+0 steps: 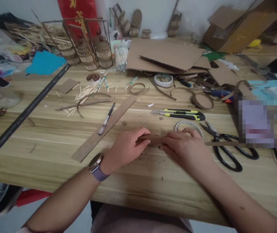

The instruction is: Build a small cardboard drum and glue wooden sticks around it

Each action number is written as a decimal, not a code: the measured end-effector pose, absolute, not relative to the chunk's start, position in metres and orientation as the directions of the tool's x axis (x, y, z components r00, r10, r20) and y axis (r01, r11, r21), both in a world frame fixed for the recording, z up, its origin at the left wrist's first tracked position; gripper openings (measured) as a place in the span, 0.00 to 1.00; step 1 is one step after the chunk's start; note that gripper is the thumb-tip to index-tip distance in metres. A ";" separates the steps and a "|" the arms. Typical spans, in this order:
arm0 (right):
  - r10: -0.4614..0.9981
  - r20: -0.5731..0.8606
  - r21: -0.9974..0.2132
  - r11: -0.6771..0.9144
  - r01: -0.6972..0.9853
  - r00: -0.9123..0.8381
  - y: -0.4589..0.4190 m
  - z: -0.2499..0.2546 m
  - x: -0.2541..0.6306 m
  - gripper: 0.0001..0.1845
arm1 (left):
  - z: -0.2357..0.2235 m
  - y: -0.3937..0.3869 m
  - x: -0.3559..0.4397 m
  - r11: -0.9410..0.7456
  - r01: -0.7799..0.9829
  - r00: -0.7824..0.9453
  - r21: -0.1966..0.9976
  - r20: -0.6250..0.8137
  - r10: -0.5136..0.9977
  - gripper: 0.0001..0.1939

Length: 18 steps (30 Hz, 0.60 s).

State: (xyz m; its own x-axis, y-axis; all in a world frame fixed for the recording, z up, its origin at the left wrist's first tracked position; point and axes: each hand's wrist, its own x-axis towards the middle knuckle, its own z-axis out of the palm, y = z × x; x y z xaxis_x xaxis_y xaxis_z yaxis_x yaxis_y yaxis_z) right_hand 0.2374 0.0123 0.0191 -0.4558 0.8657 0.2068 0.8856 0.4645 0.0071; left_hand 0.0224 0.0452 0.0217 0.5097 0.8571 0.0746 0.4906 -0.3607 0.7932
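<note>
Near the front of the wooden table, my left hand (128,145) pinches a small brown cardboard piece (154,139) between thumb and fingers. My right hand (184,145) grips the piece's right end, fingers closed on it. Part of its outline is hidden by my fingers, so its full shape cannot be made out. A narrow cardboard strip (222,143) runs out to the right from behind my right hand; whether it joins the piece is hidden. Just beyond that hand lies a roll of white tape (176,125). Black-handled scissors (218,136) lie spread apart to its right.
A yellow-black utility knife (183,114) lies beyond my hands. To the left, a pen (106,119) rests on a long cardboard strip (86,149). Small sticks (86,92), cardboard sheets (162,53) and stick-sided lanterns (87,57) stand or lie farther back.
</note>
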 end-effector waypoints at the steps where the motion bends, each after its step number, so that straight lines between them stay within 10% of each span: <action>1: 0.867 0.207 0.006 0.462 0.887 -0.453 0.012 0.019 0.237 0.09 | 0.022 0.045 0.022 -0.362 0.494 0.511 0.791 0.073 0.857 0.05; 18: 0.872 0.203 -0.003 0.454 0.891 -0.444 0.011 0.018 0.238 0.09 | 0.027 0.049 0.020 -0.385 0.548 0.554 0.742 0.022 0.832 0.08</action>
